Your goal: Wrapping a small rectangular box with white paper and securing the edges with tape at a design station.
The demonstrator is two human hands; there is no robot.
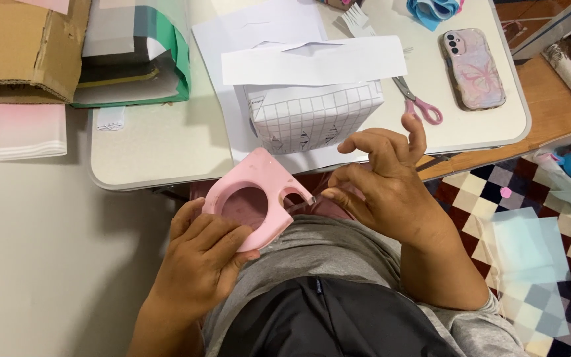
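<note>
- Head view: left hand (199, 261) grips pink tape dispenser (257, 195), fingers curled over its lower edge, held above the lap just before the table (153, 152) edge.
- Right hand (388, 188) pinches the clear tape end (308, 201) at the dispenser's mouth; other fingers spread.
- Grid-wrapped box (312, 116) sits on white paper (232, 39) beyond; scissors (418, 102) and phone (474, 66) to its right.

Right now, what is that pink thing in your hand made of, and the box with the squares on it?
The pink tape dispenser in the left hand looks like smooth matte plastic: thick moulded rounded edges, even colour. The right hand pinches a clear strip at its tip, likely sticky tape. The box is wrapped in thin white grid-printed paper, with creased folds at its end; what lies underneath is hidden.
</note>
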